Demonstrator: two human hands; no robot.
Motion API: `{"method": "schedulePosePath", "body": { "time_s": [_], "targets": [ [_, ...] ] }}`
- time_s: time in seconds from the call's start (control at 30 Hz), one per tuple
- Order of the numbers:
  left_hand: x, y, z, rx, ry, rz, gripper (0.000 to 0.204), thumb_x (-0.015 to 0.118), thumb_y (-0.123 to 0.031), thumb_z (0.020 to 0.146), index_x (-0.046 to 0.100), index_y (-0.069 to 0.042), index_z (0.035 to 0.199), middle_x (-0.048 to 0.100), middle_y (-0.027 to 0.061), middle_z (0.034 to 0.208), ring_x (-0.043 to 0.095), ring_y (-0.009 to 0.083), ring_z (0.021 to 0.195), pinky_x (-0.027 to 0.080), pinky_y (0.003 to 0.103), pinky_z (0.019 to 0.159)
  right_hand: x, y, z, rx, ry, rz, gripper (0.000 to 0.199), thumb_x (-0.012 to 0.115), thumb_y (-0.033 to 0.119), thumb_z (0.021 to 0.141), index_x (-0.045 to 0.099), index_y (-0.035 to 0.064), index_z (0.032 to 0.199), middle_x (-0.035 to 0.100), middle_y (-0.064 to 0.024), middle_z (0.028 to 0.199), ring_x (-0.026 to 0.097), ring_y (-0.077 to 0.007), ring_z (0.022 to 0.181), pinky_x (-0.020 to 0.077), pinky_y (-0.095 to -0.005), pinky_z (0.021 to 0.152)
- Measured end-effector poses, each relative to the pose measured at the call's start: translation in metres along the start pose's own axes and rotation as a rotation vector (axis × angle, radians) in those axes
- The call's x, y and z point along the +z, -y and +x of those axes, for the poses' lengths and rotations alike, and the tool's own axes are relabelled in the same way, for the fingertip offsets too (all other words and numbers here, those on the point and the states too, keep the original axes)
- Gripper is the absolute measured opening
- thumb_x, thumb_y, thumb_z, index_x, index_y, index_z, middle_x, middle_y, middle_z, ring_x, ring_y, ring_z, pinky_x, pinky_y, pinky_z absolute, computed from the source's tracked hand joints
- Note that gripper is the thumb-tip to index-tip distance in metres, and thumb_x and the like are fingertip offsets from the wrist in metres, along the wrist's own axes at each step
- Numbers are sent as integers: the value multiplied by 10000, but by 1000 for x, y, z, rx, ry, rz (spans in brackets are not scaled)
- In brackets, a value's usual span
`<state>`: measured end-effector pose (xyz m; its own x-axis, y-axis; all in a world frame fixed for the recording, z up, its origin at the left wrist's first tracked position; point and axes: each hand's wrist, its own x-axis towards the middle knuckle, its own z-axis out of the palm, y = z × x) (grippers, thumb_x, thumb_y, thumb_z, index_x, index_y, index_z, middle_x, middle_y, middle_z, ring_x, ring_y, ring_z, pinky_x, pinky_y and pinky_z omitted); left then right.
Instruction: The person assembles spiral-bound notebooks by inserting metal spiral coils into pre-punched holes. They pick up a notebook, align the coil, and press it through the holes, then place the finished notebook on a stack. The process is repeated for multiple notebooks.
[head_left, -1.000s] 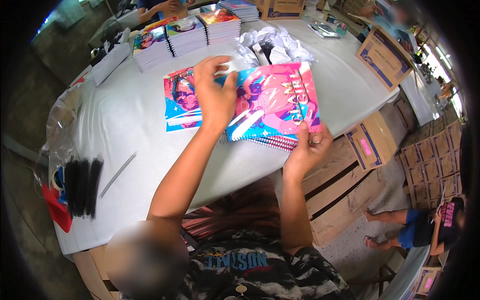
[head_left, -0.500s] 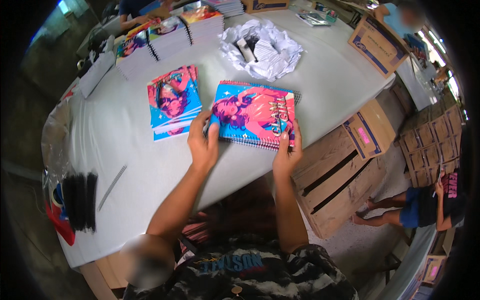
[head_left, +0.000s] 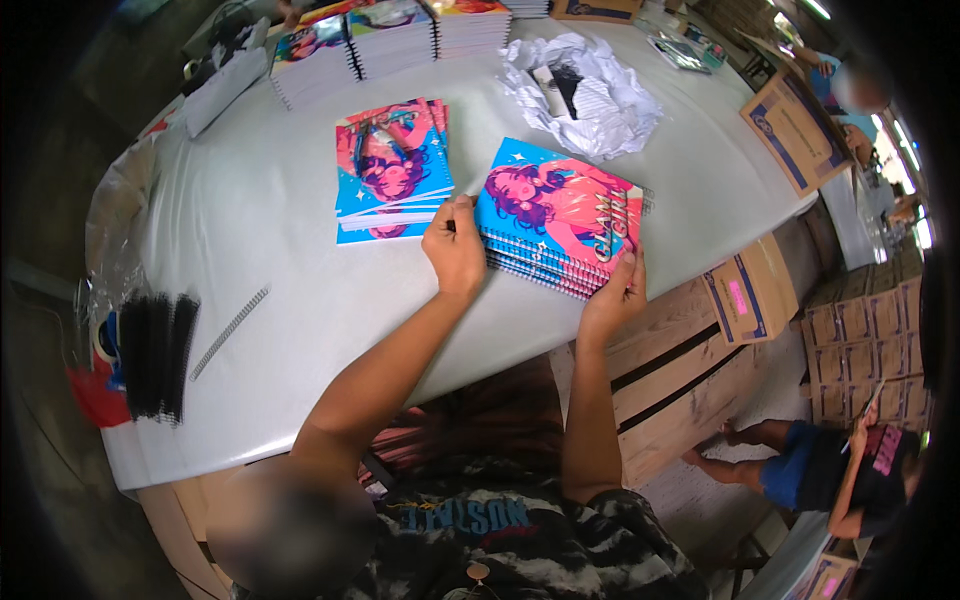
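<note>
A stack of spiral notebooks with pink and blue illustrated covers is between my two hands, its coil-bound edges showing along the near side. My left hand is closed on the stack's left end, fingers curled at the corner. At the near right corner, my right hand grips the same stack, thumb on top. Left of it lies a fanned pile of matching covered sheets, with what looks like a pair of pliers on top. Just beyond the notebooks sits crumpled white paper holding small dark and pale pieces.
Thick bound notebooks stand at the table's far side. Black binding coils and one loose coil lie at the left. A carton rests at the right edge; another carton sits on a wooden pallet. People are at right.
The notebook stack has turned clockwise and its near coil edges are more spread. My left hand's fingers have curled in at its corner. The whole view has shifted.
</note>
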<state>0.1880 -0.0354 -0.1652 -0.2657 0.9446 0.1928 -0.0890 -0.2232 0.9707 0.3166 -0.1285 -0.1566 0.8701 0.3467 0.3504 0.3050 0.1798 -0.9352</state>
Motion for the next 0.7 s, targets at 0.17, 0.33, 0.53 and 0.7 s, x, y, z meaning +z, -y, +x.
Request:
{"method": "schedulePosePath", "body": {
  "time_s": [0.17,0.33,0.53,0.7],
  "targets": [
    [-8,8,6,13,-3,35,297,538,-183,883,565,28,676,475,7,555,404,70,550,344,269,489,-1,-11,-5,-87,-10,-17,362,472,166,921,527,-87,1174,606,-187,1082,593,-209,924,459,-306,809],
    [-27,-29,32,654,-80,287,102,558,-97,820,560,0,791,569,138,805,519,265,733,405,363,674,-6,-10,-5,-74,6,-44,424,475,238,934,481,-79,1215,546,-212,1159,550,-236,1020,421,-332,876],
    [-108,-32,60,941,289,1084,324,570,-58,778,592,-64,1101,576,143,1116,528,326,1036,422,389,865,-10,3,-9,-534,-93,-149,574,449,275,937,256,-88,1337,235,-282,1393,266,-352,1304,230,-461,1056],
    [-162,-72,85,553,465,667,241,567,-106,842,603,-57,1075,634,40,953,569,182,906,435,306,831,7,49,-57,-600,232,195,579,482,156,907,199,-60,1364,301,-270,1369,303,-373,1280,236,-471,1045]
  ]
}}
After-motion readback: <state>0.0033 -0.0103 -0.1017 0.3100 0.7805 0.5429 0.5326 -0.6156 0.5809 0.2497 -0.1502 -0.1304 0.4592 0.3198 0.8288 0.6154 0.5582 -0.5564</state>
